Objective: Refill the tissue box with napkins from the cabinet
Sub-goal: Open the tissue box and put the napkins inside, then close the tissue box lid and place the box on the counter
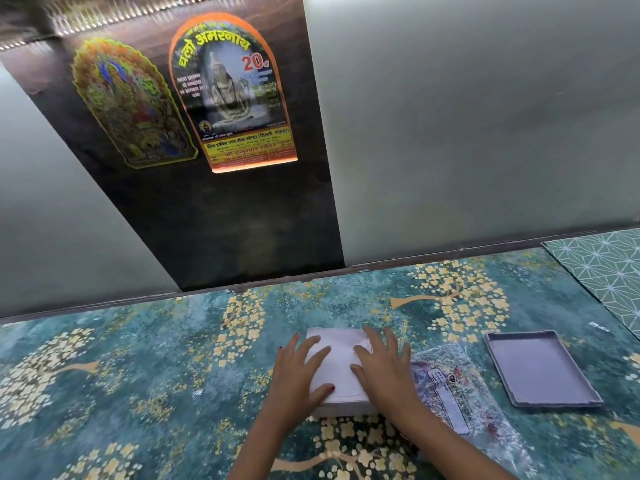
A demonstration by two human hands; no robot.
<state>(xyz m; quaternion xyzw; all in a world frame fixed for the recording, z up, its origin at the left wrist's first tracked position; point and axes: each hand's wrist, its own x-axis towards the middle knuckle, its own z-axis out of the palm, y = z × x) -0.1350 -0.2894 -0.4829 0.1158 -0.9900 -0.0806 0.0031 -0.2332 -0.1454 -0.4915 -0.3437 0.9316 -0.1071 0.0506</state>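
Observation:
A white stack of napkins (341, 344) lies on the patterned teal table (138, 375), seemingly filling a square box whose pale side shows at the front. My left hand (299, 370) rests flat on the stack's left part, fingers spread. My right hand (382, 367) presses flat on its right part. To the right lies the grey box lid (540, 370), upside down and holding nothing. A crumpled clear plastic wrapper (450, 393) with a printed label lies between the stack and the lid.
A frosted glass partition with a dark panel (221, 220) bearing two colourful stickers rises behind the table. A green geometric-patterned mat (609, 268) sits at the far right.

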